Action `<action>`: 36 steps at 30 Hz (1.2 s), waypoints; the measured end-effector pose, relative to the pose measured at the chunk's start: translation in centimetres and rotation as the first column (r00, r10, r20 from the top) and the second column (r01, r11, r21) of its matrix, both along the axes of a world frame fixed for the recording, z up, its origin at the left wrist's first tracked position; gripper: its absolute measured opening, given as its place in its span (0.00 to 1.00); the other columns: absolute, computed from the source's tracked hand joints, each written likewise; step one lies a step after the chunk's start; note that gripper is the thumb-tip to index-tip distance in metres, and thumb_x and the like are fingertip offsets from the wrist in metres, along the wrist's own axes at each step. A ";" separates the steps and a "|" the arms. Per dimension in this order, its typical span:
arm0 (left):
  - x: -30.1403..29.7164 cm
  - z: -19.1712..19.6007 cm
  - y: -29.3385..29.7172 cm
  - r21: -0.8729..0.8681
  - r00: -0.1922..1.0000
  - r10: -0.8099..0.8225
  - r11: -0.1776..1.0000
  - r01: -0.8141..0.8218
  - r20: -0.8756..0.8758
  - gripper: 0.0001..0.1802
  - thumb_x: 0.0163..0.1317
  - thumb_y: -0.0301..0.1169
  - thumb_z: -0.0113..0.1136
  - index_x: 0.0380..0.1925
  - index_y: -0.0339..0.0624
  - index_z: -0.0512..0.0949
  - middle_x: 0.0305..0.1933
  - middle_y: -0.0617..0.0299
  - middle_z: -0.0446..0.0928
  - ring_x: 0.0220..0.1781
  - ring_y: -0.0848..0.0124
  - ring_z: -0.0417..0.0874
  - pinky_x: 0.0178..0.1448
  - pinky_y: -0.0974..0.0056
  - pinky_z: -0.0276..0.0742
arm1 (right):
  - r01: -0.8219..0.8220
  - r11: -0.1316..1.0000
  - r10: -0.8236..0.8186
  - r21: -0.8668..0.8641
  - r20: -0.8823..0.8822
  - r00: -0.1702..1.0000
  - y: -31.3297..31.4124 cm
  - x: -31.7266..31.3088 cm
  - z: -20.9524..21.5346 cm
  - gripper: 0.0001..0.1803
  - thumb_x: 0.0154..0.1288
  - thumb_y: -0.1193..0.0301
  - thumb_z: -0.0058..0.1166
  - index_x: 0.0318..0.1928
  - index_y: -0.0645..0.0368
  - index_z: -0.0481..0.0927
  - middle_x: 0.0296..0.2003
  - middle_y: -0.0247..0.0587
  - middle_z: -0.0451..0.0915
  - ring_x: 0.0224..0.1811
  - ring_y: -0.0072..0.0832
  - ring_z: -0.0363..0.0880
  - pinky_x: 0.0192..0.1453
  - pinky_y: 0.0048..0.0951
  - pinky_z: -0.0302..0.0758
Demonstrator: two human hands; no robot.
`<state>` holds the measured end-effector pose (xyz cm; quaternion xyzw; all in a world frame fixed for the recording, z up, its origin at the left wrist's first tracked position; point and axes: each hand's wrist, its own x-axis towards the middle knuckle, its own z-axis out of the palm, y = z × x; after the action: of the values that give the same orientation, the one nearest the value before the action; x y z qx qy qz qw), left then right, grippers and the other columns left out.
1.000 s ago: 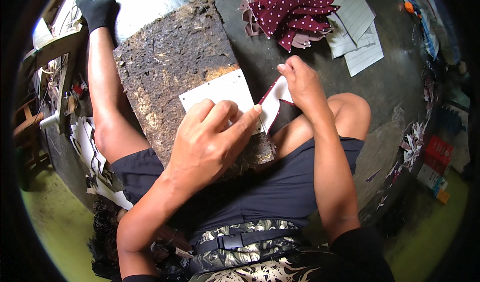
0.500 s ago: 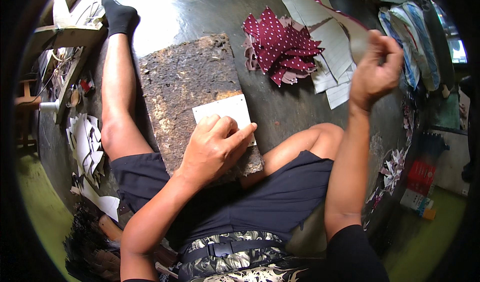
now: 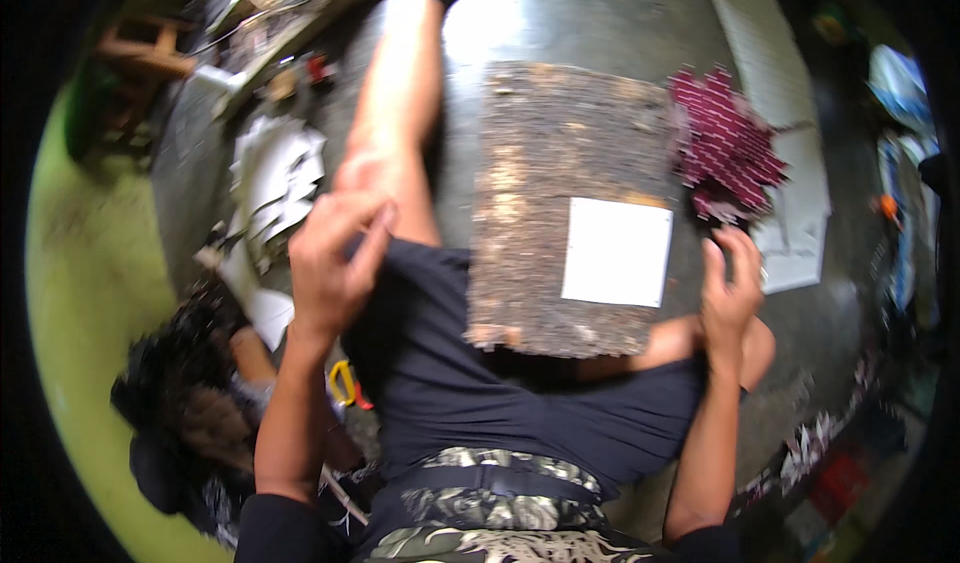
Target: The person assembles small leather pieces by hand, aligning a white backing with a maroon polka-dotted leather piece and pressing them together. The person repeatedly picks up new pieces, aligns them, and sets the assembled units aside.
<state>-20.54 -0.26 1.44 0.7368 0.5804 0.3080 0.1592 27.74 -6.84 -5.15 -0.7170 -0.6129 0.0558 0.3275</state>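
Across my lap lies a rough, mottled brown board, and a white square piece with small dark corner marks rests on it, touched by neither hand. My left hand is raised over my left thigh, left of the board, fingers curled and thumb tip close to the index finger. Anything in that pinch is too small or blurred to make out. Right of the board, my right hand has thumb and fingers apart with nothing between them. Just beyond its fingertips is a pile of maroon, white-dotted pieces.
Long pale sheets lie beyond the maroon pile. To the left are a stack of white cut pieces, yellow-and-red handles and a dark bristly heap. Scraps lie at lower right, plastic-wrapped bundles at far right.
My left hand has lifted off the white piece and moved left. My right hand has come down and no longer holds the maroon dotted strip. The whole view has turned leftward.
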 end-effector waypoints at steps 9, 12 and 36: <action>-23.7 -8.9 8.5 -0.077 0.823 0.378 0.890 -0.449 -0.425 0.25 0.72 0.42 0.77 0.63 0.39 0.89 0.61 0.43 0.92 0.63 0.47 0.93 0.71 0.46 0.85 | 0.009 0.987 -0.039 -0.158 -0.182 0.982 -3.8 -1.9 -1.7 0.10 0.85 0.76 0.63 0.59 0.68 0.87 0.63 0.50 0.87 0.60 0.38 0.88 0.67 0.39 0.86; -24.0 -10.8 11.2 -0.101 0.745 0.383 0.852 -0.513 -0.547 0.29 0.68 0.45 0.81 0.63 0.40 0.89 0.62 0.45 0.91 0.66 0.43 0.90 0.74 0.42 0.83 | -0.056 0.988 0.041 -0.141 -0.104 0.994 -3.6 -1.6 -2.0 0.09 0.86 0.76 0.62 0.59 0.68 0.87 0.64 0.50 0.86 0.58 0.37 0.88 0.63 0.37 0.87; -24.3 -12.5 11.3 0.022 0.768 0.188 0.975 -0.222 -0.613 0.35 0.62 0.39 0.85 0.71 0.56 0.88 0.64 0.50 0.86 0.67 0.44 0.85 0.74 0.43 0.81 | -0.059 0.986 0.032 -0.155 -0.171 0.985 -3.9 -1.7 -2.4 0.06 0.84 0.80 0.62 0.55 0.68 0.87 0.62 0.50 0.86 0.52 0.34 0.90 0.57 0.34 0.90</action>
<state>-44.87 11.08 -11.02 0.7245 0.6852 0.0538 -0.0523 26.01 -10.73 -7.51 -0.7193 -0.5930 0.1723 0.3182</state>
